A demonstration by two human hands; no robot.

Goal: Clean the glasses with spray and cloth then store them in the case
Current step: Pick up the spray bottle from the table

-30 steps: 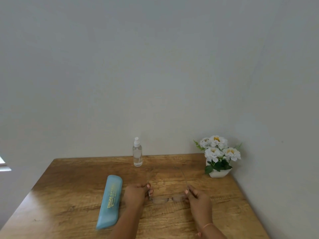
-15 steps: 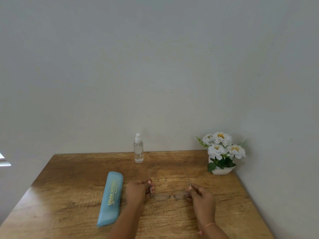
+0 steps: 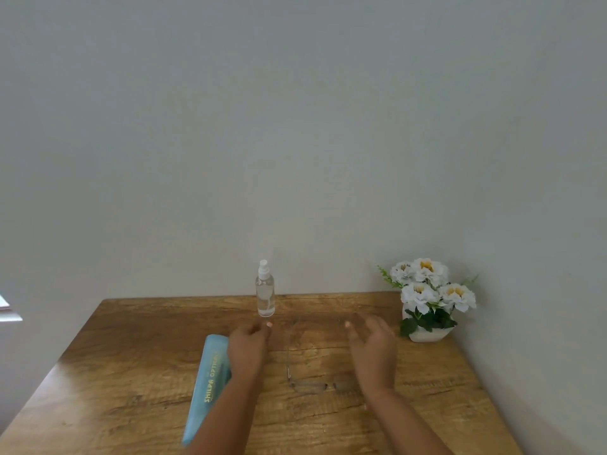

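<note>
Thin clear-framed glasses (image 3: 310, 385) lie on the wooden table (image 3: 131, 356), temples unfolded and pointing toward the wall. My left hand (image 3: 248, 346) hovers left of the left temple with loosely curled fingers and holds nothing. My right hand (image 3: 372, 348) reaches forward over the right temple with relaxed fingers, hiding most of it. A clear spray bottle (image 3: 265, 295) with a white nozzle stands upright just beyond my left fingertips. The closed light-blue case (image 3: 210, 379) lies lengthwise to the left, partly under my left forearm. No cloth is visible.
A white pot of white flowers (image 3: 427, 333) stands at the back right corner of the table, close to my right hand. A plain grey wall runs directly behind the table's far edge. The table's left edge slants toward the front.
Both hands let go of the glasses' front corners and moved forward toward the wall. The glasses now lie on the table. The camera shifted slightly.
</note>
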